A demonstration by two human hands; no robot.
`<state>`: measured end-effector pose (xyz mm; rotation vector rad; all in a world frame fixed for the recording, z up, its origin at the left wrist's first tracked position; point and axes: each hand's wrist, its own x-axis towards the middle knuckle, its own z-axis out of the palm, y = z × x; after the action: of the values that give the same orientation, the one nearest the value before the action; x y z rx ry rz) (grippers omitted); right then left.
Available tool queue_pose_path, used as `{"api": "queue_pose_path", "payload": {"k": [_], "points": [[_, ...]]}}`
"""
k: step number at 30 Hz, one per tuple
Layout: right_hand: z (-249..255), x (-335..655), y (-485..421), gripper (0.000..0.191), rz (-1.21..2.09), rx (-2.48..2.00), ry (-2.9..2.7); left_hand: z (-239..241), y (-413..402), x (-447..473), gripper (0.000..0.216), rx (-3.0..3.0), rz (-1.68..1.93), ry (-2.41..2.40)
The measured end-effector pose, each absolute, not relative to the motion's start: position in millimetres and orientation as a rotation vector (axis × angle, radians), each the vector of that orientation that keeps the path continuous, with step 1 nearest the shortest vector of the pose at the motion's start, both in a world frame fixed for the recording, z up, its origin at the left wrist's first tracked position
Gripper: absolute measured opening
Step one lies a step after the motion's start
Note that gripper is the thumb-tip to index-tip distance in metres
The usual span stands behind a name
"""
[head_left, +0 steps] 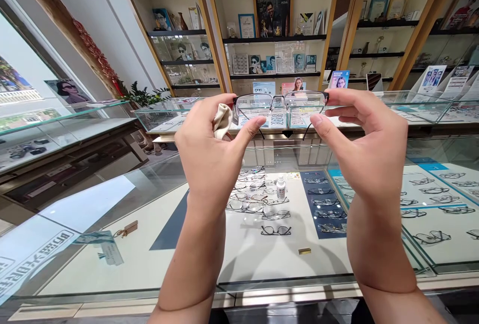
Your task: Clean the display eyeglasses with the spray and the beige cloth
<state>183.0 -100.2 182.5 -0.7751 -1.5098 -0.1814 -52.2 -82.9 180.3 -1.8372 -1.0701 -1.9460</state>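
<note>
A pair of eyeglasses (279, 97) with a dark upper rim is held up level above the counter, its temples pointing back toward me. My left hand (215, 139) grips the left end of the frame and also has a crumpled beige cloth (223, 121) tucked in its fingers. At the other end, my right hand (368, 134) pinches the frame near the hinge, the thumb below it. Below the hands, a small white bottle (280, 187) stands at the glass counter among rows of eyeglasses (276, 230).
The glass display counter (149, 284) spans the foreground, with a brown tag (127, 229) at left and a small gold block (304, 251) near the front. More glass cases (407, 99) stand behind. Wood-framed shelves (275, 39) line the wall. A leaning wooden post (69, 34) is at left.
</note>
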Motion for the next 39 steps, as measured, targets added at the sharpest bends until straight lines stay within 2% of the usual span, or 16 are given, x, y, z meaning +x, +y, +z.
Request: {"api": "queue_pose_path", "payload": {"k": [24,39], "points": [[184.4,181.2,-102.1,0.028,-0.180,-0.773,-1.496,178.5,-79.4,-53.8,0.054,-1.913,-1.985,-1.061],[179.4,186.8,-95.7,0.035,-0.134,-0.887,-1.530,178.4,-81.4,-49.8,0.045,-1.788,-1.996,-0.956]]}}
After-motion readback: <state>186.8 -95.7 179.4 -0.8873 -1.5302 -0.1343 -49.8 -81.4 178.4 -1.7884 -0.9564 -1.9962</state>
